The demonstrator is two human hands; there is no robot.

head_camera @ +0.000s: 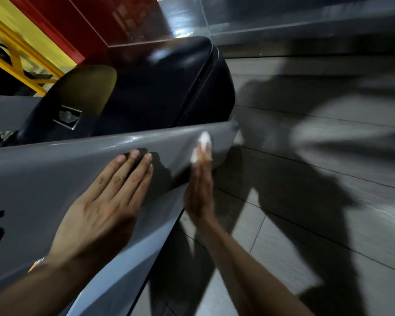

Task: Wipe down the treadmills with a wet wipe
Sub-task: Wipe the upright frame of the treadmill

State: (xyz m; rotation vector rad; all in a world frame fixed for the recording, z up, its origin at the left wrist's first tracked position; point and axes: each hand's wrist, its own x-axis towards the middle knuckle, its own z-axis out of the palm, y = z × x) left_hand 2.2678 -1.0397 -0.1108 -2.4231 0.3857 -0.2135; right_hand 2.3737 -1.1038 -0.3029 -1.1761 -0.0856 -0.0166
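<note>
A crumpled white wet wipe point(202, 145) sits pressed against the side face of a glossy grey treadmill side panel point(55, 176), near its far rounded end. The right hand point(200, 192), fingers straight, presses it edge-on; the panel's long axis runs leftward. The left hand point(100, 208) rests flat, fingers extended, on the panel's top, beside a black motor cover point(169, 87).

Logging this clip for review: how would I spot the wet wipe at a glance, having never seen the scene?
Find the long grey treadmill panel that crosses the frame. Near its far end, the right hand presses its fingertips against the side. The wet wipe is the small crumpled white wad beneath those fingertips, the only white thing here.
</note>
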